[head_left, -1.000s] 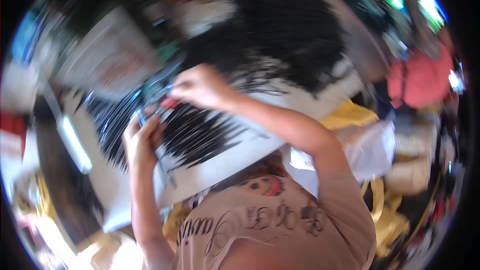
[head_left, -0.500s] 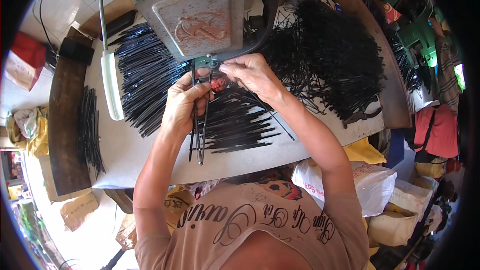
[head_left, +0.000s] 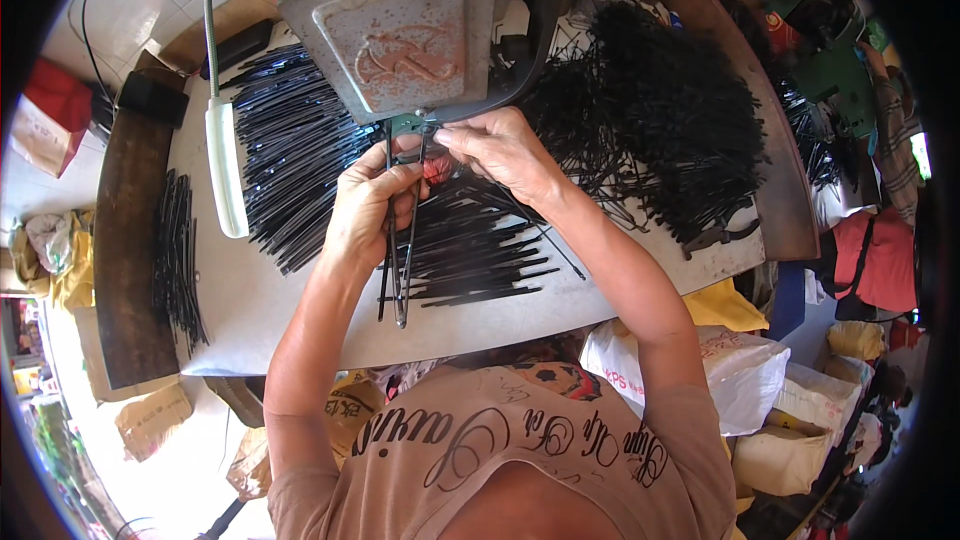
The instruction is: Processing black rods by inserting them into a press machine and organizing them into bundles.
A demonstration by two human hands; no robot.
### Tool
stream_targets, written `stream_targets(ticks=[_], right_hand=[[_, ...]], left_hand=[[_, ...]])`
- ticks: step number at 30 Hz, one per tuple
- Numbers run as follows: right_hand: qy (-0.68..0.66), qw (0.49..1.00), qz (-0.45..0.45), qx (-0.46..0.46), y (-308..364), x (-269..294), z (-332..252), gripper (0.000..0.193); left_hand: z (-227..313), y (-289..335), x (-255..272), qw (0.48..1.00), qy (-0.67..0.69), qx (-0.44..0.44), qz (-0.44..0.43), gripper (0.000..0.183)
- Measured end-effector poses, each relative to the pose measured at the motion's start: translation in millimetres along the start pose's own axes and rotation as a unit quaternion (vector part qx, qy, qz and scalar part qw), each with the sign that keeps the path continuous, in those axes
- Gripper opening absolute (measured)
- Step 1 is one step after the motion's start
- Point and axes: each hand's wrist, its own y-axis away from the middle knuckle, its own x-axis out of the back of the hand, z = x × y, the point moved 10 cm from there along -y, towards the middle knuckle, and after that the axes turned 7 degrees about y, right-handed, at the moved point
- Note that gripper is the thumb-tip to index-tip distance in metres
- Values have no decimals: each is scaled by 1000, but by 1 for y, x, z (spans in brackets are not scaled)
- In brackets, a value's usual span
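Note:
My left hand is closed around a folded black metal rib, which looks like an umbrella rib. Its long thin arms hang down past my fingers toward the table's near edge. My right hand pinches at the upper end of the work, just under the head of a green-and-grey bench machine. Its fingertips hide the exact contact. A thin black rod slants out below my right hand. Between my hands, beneath the machine, sits a small red wrapped bundle.
Black ribs lie in rows left of the machine, and a tangled heap covers the right. Pliers lie at the right edge. A lit tube lamp stands at left. Raised wooden boards border the table.
Both hands keep nearly the same grip and place below the machine. The whole view has shifted slightly. A bright spot on the green equipment at far right is gone.

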Motion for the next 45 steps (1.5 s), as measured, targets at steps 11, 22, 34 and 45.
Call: stream_targets(ticks=[11,22,34,45], right_hand=[[-2,1000,8,-21,-1,-4,1,18],[-56,995,-25,-78,13,-7,11,18],[-119,991,22,-50,4,-17,13,17],[-89,994,33,-53,0,-23,14,20]], left_hand=[[-4,-2,3,1000,0,2,9,24],[-5,-1,8,997,-70,-6,-26,11],[-11,-11,-2,998,9,-61,-19,10],[-5,-9,4,999,-5,-49,18,8]])
